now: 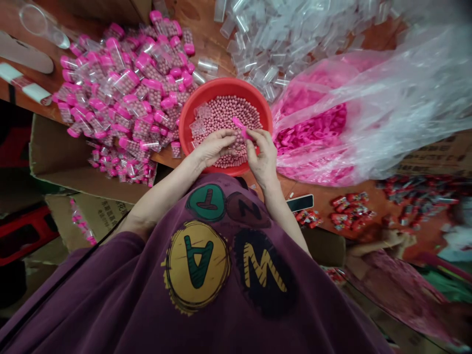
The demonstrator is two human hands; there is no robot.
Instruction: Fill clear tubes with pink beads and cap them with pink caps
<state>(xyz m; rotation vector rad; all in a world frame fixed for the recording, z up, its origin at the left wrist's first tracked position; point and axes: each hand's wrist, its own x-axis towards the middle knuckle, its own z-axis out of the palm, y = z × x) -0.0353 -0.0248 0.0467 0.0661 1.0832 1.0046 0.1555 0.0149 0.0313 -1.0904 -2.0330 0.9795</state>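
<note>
A red bowl (201,101) full of small pink balls sits on the brown table in front of me. My left hand (214,146) is curled over the near part of the bowl, fingers closed round something I cannot make out, likely a clear tube. My right hand (261,155) is beside it, pinching a pink cap (239,124) between thumb and fingers just above the balls. Both hands nearly touch each other over the bowl.
A heap of filled clear tubes with pink caps (125,93) lies to the left. Empty clear tubes (273,34) are piled at the back. A clear plastic bag of pink caps (332,123) lies to the right. A phone (300,202) and red wrapped items (350,211) lie lower right. Cardboard boxes (62,157) stand at the left.
</note>
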